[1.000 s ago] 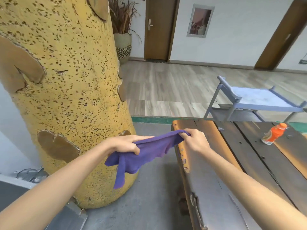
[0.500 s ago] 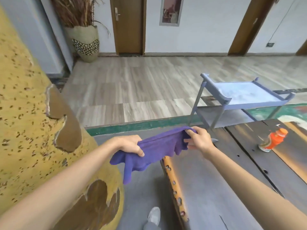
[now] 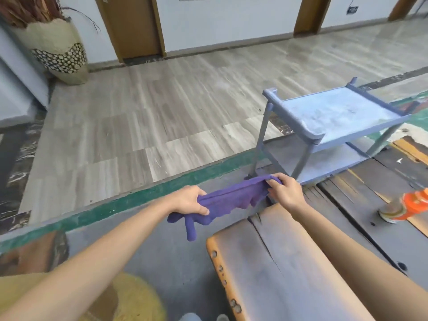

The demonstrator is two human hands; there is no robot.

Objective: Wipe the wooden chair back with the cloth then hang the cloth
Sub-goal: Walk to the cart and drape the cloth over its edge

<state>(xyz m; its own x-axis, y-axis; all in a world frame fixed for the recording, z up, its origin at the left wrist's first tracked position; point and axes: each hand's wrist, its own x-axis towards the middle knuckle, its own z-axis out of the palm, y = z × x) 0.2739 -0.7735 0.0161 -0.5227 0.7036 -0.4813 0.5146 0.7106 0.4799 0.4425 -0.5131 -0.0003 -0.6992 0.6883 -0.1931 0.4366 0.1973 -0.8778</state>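
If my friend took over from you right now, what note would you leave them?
Left hand: grips the near end of the purple cloth.
Right hand: pinches the far end; the cloth is stretched between both hands, held in the air.
Grey cart stands just beyond; wooden surface lies below the right arm.
Done: cannot tell if wiping is finished.
Left: hang the cloth, perhaps on the cart's rail.
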